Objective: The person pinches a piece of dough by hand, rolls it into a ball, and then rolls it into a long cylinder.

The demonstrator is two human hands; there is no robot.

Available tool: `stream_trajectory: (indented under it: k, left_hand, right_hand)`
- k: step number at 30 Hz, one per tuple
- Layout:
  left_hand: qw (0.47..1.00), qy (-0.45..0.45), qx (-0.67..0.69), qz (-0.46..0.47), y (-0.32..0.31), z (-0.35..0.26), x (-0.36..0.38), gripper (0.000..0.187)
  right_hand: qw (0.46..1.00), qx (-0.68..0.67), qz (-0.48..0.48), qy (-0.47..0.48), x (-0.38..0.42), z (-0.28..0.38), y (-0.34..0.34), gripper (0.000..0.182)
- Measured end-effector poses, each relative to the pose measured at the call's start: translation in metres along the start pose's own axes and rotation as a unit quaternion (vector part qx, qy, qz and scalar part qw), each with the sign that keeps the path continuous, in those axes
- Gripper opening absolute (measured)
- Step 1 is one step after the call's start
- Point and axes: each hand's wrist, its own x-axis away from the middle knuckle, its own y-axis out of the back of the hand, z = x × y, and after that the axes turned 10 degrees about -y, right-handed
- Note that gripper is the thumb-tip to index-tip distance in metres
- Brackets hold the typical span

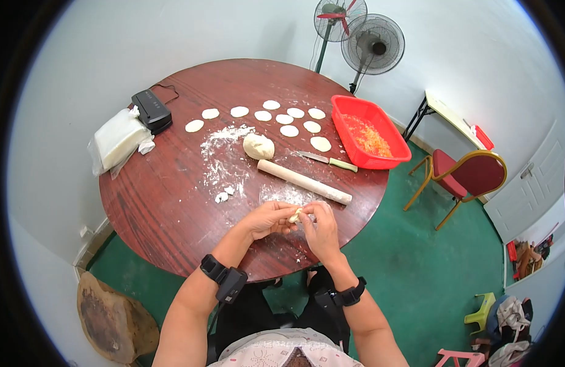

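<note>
Over the near edge of the round table [190,244], my left hand [269,220] and my right hand [322,231] meet, fingers closed around a small dumpling [296,215]. Its pale dough edge shows between the fingertips; the rest is covered. Just beyond my hands, a wooden rolling pin [304,181] lies at a slant. Behind it sits a lump of dough [258,147]. Small dough scraps [223,195] rest to the left. Several thin round wrappers [289,131] are spread farther back. A knife [331,161] with a pale green handle lies right of the dough.
A red plastic basket [397,160] with shredded orange filling [368,137] stands at the table's right. On the left are a black appliance [152,110] and a plastic bag [117,139]. Loose flour covers the middle. A red chair [472,174] and two fans [373,46] stand beyond.
</note>
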Motion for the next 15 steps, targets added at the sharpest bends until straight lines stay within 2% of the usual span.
stream_trajectory:
  k: [4,7,15]
  left_hand:
    - [1.0,-0.011,0.007,-0.014,0.001,0.003,-0.002,0.026]
    - [0.999,-0.028,0.033,-0.029,0.003,0.003,-0.003,0.026]
    - [0.993,-0.057,0.094,-0.038,0.007,0.002,-0.003,0.025]
  right_hand:
    - [1.0,-0.018,0.006,-0.02,0.002,-0.002,0.0,0.015]
    - [0.992,-0.071,-0.046,-0.097,0.003,0.008,0.001,0.016]
    - [0.997,-0.034,-0.047,-0.056,0.015,0.004,-0.009,0.018]
